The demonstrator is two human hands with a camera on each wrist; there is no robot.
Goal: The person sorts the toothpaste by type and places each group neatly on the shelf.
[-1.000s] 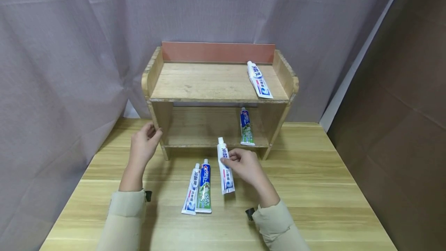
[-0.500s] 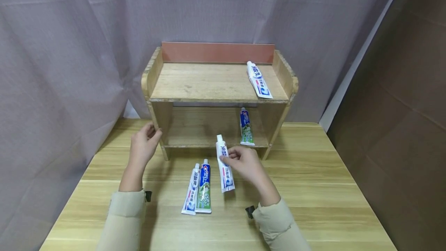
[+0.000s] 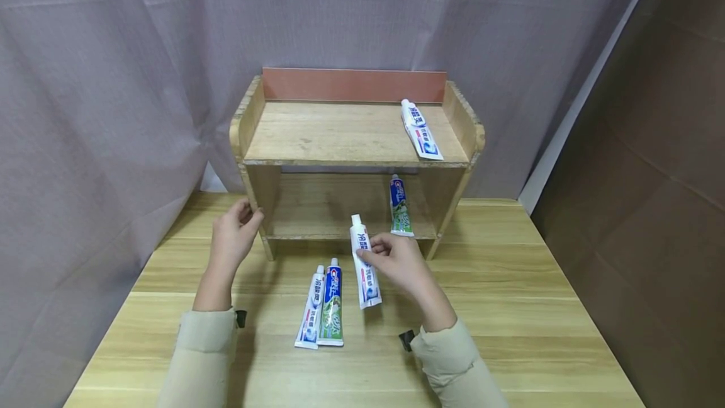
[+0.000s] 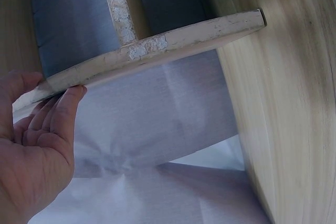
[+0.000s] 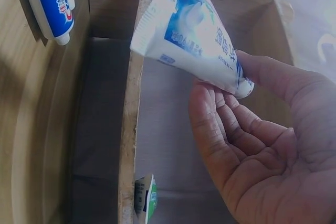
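Toothpaste tube [image 3: 366, 274], white, pinched by the fingers of the right hand [image 3: 401, 264], hangs above the tabletop [image 3: 510, 307], with the shelf [image 3: 328, 134] at twelve o'clock. That narrow grip could let it swivel into the blue-green tube [image 3: 400, 206] at one o'clock; a tug from the left hand [image 3: 233, 235], gripping the side panel [image 4: 210, 30] at ten o'clock, might shift the shelf.
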